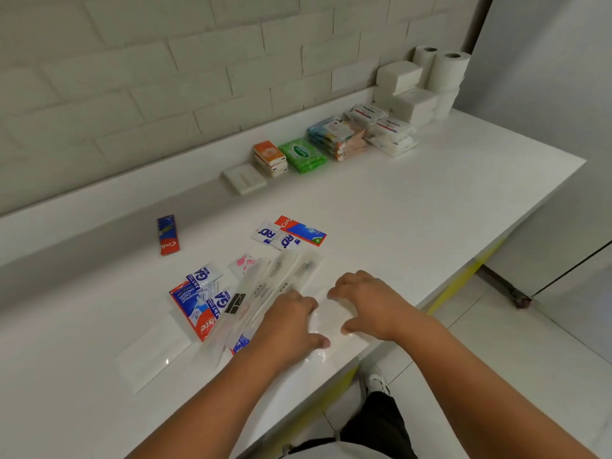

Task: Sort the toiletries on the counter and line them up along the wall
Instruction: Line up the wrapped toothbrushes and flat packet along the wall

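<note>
My left hand [291, 321] and my right hand [367, 303] are curled over a clear plastic packet [326, 318] near the counter's front edge, fingers and thumbs at its edges. Several long toothbrush packets [281, 276] in clear wrappers fan out from under my left hand. Around them lie red-and-blue toothpaste sachets [299, 230] [169, 235] [193, 311], white sachets with blue print [203, 276] [275, 236] and a pink-printed sachet [245, 262]. A flat white packet [155, 349] lies at the left.
Along the wall stand a white soap box [244, 178], orange boxes [270, 159], green packets [303, 155], blue and peach packets [334, 137], white packets [381, 124], tissue stacks [407, 94] and toilet rolls [447, 71]. The counter [430, 200] ends at the right.
</note>
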`<action>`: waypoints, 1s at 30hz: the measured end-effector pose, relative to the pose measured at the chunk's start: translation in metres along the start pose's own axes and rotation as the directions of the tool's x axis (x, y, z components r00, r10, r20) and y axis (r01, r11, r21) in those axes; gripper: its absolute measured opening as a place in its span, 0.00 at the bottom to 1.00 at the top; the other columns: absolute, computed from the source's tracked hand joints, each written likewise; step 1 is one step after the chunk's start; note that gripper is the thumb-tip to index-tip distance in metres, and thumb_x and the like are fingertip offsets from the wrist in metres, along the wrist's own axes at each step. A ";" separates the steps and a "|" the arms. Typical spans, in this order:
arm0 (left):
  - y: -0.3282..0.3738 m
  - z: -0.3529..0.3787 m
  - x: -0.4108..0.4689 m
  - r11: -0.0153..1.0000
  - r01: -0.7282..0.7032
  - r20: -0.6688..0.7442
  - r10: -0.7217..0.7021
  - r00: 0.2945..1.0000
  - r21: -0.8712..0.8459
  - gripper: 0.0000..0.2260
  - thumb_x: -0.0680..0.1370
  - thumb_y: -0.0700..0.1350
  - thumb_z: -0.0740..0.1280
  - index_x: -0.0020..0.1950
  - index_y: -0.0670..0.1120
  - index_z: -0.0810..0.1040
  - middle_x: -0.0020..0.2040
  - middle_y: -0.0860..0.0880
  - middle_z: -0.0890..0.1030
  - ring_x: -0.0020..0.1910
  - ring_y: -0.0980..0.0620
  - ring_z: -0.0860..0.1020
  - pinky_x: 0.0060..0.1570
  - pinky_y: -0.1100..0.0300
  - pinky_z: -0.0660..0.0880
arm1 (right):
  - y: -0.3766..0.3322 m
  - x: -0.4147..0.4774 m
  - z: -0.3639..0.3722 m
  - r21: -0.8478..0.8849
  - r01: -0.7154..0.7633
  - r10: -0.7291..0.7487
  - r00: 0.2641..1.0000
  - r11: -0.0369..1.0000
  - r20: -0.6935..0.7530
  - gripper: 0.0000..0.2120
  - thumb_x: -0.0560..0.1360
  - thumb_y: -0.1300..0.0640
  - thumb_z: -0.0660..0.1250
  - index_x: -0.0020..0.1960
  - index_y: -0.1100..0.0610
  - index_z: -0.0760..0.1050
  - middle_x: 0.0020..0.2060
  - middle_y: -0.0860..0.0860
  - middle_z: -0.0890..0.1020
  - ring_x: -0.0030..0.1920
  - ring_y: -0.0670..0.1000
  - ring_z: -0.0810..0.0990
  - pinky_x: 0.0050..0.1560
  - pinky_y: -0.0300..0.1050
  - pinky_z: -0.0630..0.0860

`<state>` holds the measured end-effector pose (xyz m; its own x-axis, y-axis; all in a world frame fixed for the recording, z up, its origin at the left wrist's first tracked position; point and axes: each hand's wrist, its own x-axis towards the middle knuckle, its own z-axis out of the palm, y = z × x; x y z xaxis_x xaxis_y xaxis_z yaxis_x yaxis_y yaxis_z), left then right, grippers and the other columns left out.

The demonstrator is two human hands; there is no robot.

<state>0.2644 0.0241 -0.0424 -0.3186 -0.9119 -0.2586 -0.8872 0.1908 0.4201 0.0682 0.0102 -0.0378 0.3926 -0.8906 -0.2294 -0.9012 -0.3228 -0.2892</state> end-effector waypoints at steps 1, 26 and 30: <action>0.001 -0.002 0.002 1.000 0.005 -0.001 -0.005 1.000 0.004 0.27 0.68 0.59 0.78 0.63 0.50 0.77 0.55 0.51 0.75 0.56 0.51 0.74 0.54 0.59 0.73 | -0.001 0.000 0.000 0.002 -0.004 0.004 1.000 1.000 -0.009 0.33 0.68 0.45 0.75 0.71 0.45 0.68 0.65 0.46 0.71 0.63 0.50 0.68 0.62 0.49 0.70; -0.012 -0.130 0.065 0.692 -0.100 -0.352 -0.233 0.906 -0.715 0.06 0.72 0.42 0.78 0.48 0.49 0.85 0.39 0.50 0.85 0.36 0.58 0.81 0.39 0.66 0.77 | -0.006 0.086 -0.071 0.498 -0.039 0.092 0.992 0.866 -0.082 0.13 0.76 0.53 0.69 0.33 0.51 0.75 0.32 0.53 0.76 0.33 0.51 0.76 0.37 0.42 0.69; -0.024 -0.145 0.082 0.655 -0.138 -0.457 -0.345 0.820 -0.743 0.13 0.73 0.44 0.77 0.56 0.50 0.81 0.43 0.52 0.85 0.43 0.61 0.82 0.48 0.69 0.77 | -0.008 0.113 -0.081 0.677 -0.028 0.142 0.983 0.736 -0.115 0.13 0.77 0.55 0.68 0.34 0.58 0.77 0.29 0.53 0.77 0.27 0.44 0.73 0.33 0.35 0.69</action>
<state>0.3080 -0.1075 0.0523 0.1968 -0.9796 0.0404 -0.2892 -0.0186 0.9571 0.1049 -0.1135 0.0140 0.2368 -0.9583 -0.1602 -0.5498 0.0037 -0.8353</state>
